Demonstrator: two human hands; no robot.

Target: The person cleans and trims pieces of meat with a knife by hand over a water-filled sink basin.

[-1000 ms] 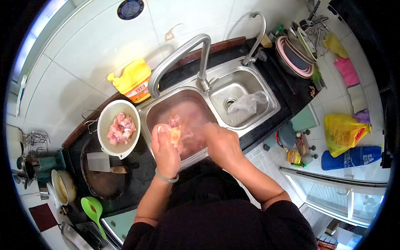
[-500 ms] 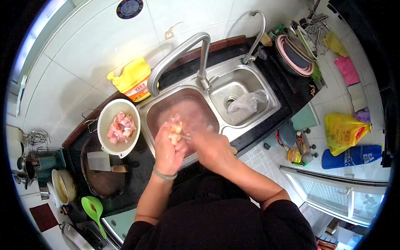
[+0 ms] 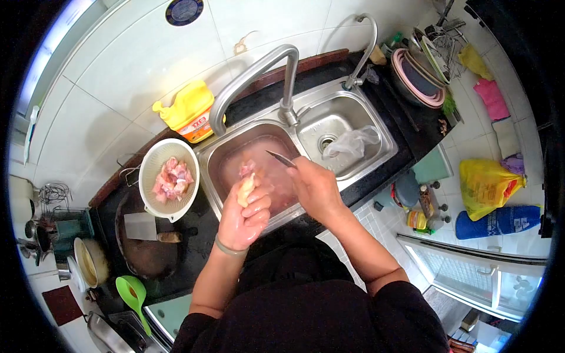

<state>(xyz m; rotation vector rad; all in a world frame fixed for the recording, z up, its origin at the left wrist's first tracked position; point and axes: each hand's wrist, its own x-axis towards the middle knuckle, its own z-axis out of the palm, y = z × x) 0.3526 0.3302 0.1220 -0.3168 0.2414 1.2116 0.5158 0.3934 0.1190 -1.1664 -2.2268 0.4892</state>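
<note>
My left hand [image 3: 244,219] is closed around a piece of raw chicken [image 3: 246,189], whose pale yellow skin or fat sticks up out of the fist. It is over the near side of the left sink basin [image 3: 281,132], which holds cloudy pink water. In my right hand [image 3: 316,189] is a small knife [image 3: 280,157]; its handle is hidden in the grip and the blade points up and left, apart from the chicken. More raw chicken pieces [image 3: 173,181] lie in a white colander [image 3: 145,187] left of the sink.
A tall faucet [image 3: 259,67] arches over the left basin. The right basin holds a clear plastic bag [image 3: 351,143]. Behind the colander stands a yellow jug [image 3: 189,109]. A cleaver [image 3: 140,226] rests on a round dark board [image 3: 132,256]. Stacked bowls [image 3: 412,82] stand at far right.
My right hand has moved right with the knife, away from the chicken, and the blade now shows clearly. The left fingers have closed more tightly around the chicken piece.
</note>
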